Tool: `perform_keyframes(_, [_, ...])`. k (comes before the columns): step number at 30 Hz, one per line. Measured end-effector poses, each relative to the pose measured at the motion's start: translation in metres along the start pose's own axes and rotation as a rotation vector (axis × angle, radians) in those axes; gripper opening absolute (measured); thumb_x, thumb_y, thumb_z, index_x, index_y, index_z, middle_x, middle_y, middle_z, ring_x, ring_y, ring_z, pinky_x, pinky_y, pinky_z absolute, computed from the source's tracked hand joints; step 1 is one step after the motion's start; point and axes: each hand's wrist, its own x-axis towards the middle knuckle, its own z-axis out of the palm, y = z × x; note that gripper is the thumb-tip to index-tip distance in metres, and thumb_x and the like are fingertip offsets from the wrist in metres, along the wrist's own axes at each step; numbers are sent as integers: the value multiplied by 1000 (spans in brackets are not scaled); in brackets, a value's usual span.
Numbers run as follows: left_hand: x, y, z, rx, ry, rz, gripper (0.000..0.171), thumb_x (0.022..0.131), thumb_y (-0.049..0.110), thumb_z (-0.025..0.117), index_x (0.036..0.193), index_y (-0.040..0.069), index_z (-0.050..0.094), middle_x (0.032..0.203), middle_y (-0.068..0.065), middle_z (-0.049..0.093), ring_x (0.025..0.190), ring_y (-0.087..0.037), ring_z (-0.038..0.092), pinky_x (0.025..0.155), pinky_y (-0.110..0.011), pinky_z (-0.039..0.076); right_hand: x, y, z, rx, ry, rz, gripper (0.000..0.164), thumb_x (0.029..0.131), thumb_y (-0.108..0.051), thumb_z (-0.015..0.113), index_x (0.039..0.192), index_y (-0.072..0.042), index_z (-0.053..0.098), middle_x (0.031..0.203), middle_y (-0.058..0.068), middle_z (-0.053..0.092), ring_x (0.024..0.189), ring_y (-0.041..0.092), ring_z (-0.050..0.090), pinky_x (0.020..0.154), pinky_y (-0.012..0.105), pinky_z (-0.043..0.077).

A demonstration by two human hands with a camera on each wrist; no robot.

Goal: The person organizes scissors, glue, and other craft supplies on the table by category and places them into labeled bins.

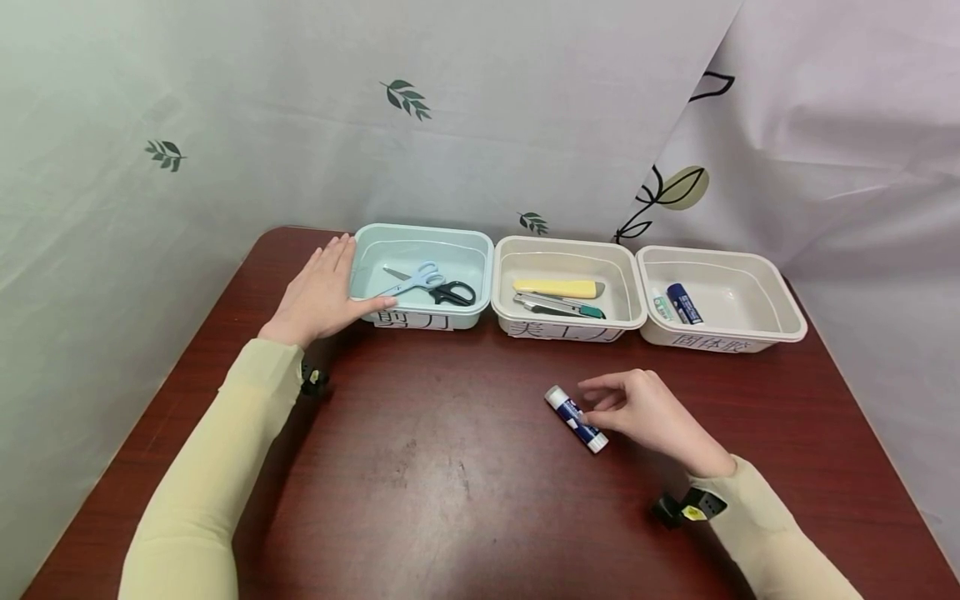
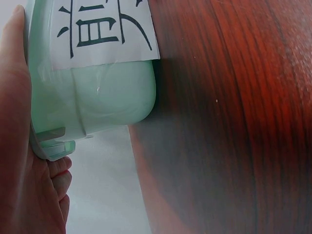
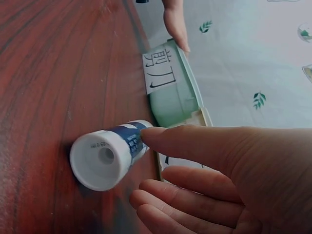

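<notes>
A glue stick (image 1: 576, 419) with a blue label and white ends lies on the brown table in the head view. Beside it is my right hand (image 1: 637, 414), the thumb tip right at the label and the other fingers loosely bent, apart from the glue stick (image 3: 105, 156). My left hand (image 1: 321, 292) rests along the left end of a pale blue-green bin (image 1: 480, 310), fingers straight, thumb over the front rim. Inside that bin are light-blue scissors (image 1: 420, 277) and black-handled scissors (image 1: 455, 293). The left wrist view shows the hand against the bin's rim (image 2: 41, 146).
Right of the blue-green bin stand two beige bins in a row. The middle bin (image 1: 633, 321) holds a yellow utility knife (image 1: 558, 288) and other cutters. In the right-hand bin (image 1: 791, 329) are a blue glue stick (image 1: 684, 303) and a smaller one. A patterned curtain (image 1: 300, 108) hangs behind.
</notes>
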Motion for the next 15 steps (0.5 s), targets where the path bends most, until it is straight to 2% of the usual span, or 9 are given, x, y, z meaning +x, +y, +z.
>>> perform_keyframes(10, [0,0,0,1,-2,-1,123,86,82,52,160,-6,8,166,-26,12,154,-36,7,124,-48,5,1,-1,8,47,-37,-15,39,80,-8,87,115,2,75,96,5,75,73,10,71,60,26,58])
perform_keyframes(15, [0,0,0,0,-2,2,123,86,82,51,160,-6,8,166,-26,12,154,-36,7,124,-48,5,2,-1,14,32,-50,-27,37,79,-6,86,114,2,75,84,-2,74,70,10,69,56,26,57])
